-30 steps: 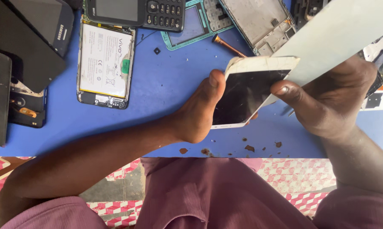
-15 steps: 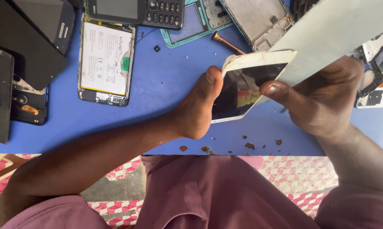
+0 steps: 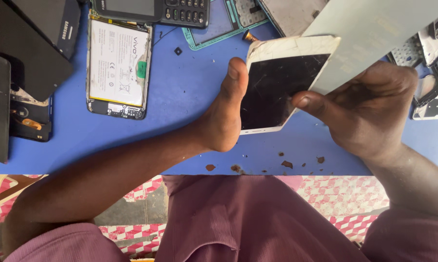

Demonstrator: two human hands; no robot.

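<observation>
Over the blue table (image 3: pixel 180 97), right of centre, the left hand (image 3: pixel 223 116) and right hand (image 3: pixel 364 111) grip the cracked white smartphone (image 3: pixel 279 85) by its long edges. Squeezing or flexing could spread the cracks or shed glass chips. Its long axis runs near-to-far, the top end pointing far and slightly right.

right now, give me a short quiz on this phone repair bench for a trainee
1. True or false: the white phone with the cracked black screen is held between the left hand and the right hand.
2. What colour is the table top?
3. The opened phone showing its white battery lies: A) left of the hands, B) right of them, C) under them.

Key: 1 true; 2 blue; 3 A.
</observation>
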